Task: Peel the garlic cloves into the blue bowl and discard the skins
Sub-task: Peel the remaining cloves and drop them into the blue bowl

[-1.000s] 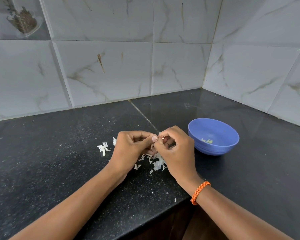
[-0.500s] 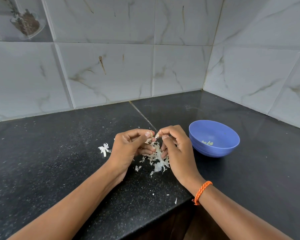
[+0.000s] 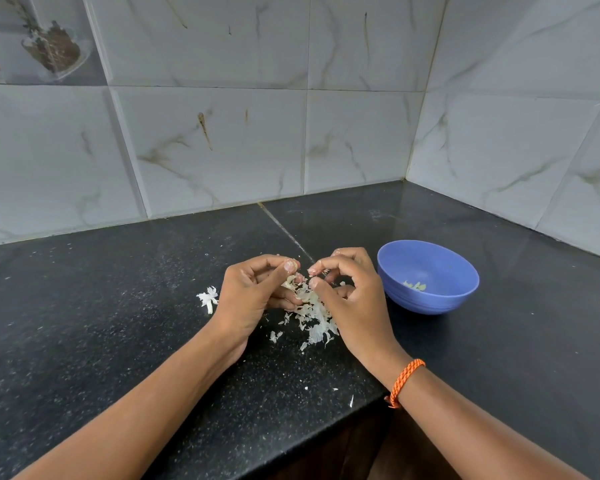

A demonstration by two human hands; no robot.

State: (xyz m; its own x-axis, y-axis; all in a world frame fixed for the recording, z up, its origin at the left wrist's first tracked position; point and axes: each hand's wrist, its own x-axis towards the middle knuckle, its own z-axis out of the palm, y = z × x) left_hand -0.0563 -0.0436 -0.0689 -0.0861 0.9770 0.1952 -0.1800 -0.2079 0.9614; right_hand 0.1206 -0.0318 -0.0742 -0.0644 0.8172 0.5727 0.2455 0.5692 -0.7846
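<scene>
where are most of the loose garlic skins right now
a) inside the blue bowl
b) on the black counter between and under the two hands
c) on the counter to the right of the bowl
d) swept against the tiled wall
b: the pile of garlic skins lies on the black counter between the left hand and right hand, while the blue bowl holds only a few pale pieces.

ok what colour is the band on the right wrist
Orange, a braided band, seen in the head view.
</scene>
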